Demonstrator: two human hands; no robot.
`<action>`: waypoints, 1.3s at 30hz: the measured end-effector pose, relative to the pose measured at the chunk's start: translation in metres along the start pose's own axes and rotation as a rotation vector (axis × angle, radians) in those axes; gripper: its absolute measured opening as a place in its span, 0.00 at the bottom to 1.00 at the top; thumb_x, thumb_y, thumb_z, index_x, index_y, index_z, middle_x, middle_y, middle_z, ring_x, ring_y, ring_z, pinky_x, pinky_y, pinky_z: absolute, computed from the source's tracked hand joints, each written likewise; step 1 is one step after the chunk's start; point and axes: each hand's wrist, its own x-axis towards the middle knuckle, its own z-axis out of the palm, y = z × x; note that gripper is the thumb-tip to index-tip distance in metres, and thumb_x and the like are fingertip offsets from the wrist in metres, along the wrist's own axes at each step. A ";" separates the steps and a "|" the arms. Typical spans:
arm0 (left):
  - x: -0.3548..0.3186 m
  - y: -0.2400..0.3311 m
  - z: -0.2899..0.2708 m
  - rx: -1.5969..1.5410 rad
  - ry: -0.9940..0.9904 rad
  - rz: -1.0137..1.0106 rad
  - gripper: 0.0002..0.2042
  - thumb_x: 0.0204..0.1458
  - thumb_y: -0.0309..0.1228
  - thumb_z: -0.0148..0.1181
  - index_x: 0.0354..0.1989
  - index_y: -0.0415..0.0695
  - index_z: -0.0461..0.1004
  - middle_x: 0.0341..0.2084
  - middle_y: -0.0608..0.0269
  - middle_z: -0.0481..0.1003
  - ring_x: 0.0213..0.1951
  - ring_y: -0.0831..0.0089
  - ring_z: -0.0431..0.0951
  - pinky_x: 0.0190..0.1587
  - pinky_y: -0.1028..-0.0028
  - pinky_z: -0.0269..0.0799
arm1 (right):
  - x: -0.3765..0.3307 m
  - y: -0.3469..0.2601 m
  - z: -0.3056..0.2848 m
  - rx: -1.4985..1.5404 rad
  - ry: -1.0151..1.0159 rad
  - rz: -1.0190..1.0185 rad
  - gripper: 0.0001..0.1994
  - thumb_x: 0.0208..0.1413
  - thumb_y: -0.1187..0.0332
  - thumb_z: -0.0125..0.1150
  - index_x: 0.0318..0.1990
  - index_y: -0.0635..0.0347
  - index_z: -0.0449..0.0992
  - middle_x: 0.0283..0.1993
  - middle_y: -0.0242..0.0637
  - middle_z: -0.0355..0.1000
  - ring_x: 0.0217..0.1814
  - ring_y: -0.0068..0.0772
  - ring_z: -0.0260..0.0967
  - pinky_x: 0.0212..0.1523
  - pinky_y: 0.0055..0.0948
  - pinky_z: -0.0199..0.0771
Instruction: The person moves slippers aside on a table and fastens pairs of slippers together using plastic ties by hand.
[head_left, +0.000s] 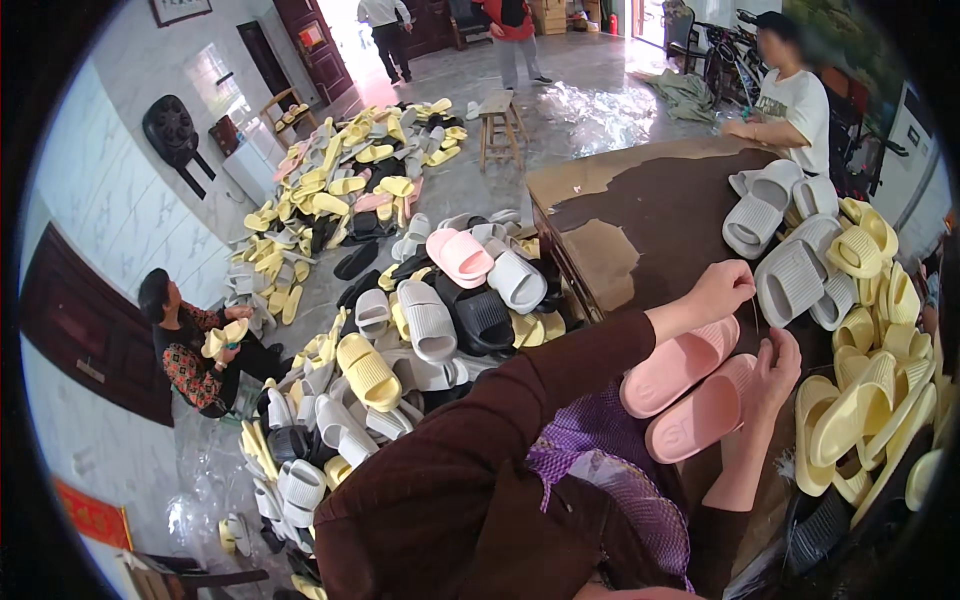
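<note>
Two pink slippers (697,413) lie side by side at the near edge of the brown table, soles down and toes toward me. Over their far ends my left hand (722,292) is raised, its thumb and fingers pinched on a thin pale strand. This strand (757,318) runs down toward my right hand (777,368), which is beside the right-hand slipper with its fingers curled together. What the right fingers hold is hidden. A purple patterned cloth (590,450) covers my lap below the slippers.
Yellow slippers (855,415) and grey slippers (790,285) are piled on the table (690,215) at right. A large mixed slipper heap (430,320) spreads over the floor at left. One person (200,350) sits beside it; another (795,110) is across the table. A wooden stool (497,125) stands farther back.
</note>
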 end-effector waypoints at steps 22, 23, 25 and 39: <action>-0.179 0.063 -0.096 -0.103 -0.364 -0.876 0.12 0.53 0.36 0.52 0.34 0.38 0.69 0.26 0.64 0.72 0.23 0.81 0.69 0.24 0.82 0.65 | -0.096 -0.107 -0.115 0.175 -0.498 0.483 0.15 0.46 0.80 0.57 0.44 0.68 0.69 0.40 0.45 0.69 0.35 0.38 0.67 0.37 0.28 0.68; -0.179 0.062 -0.093 -0.100 -0.367 -0.880 0.12 0.53 0.36 0.52 0.34 0.38 0.69 0.26 0.64 0.72 0.23 0.81 0.69 0.24 0.82 0.65 | -0.100 -0.108 -0.114 0.156 -0.540 0.494 0.16 0.45 0.80 0.57 0.45 0.68 0.69 0.41 0.45 0.69 0.35 0.38 0.67 0.36 0.27 0.69; -0.179 0.057 -0.085 -0.192 -0.352 -0.971 0.11 0.53 0.35 0.53 0.35 0.38 0.68 0.26 0.64 0.72 0.22 0.80 0.69 0.23 0.81 0.65 | -0.108 -0.110 -0.113 0.121 -0.533 0.459 0.18 0.44 0.80 0.58 0.47 0.68 0.68 0.41 0.44 0.68 0.35 0.37 0.67 0.37 0.27 0.68; -0.184 0.065 -0.045 -0.471 -0.300 -0.912 0.14 0.47 0.27 0.55 0.41 0.37 0.64 0.26 0.60 0.72 0.23 0.76 0.73 0.23 0.79 0.69 | -0.114 -0.093 -0.102 0.153 -0.412 0.645 0.29 0.42 0.76 0.62 0.56 0.65 0.61 0.57 0.52 0.58 0.55 0.53 0.59 0.52 0.39 0.63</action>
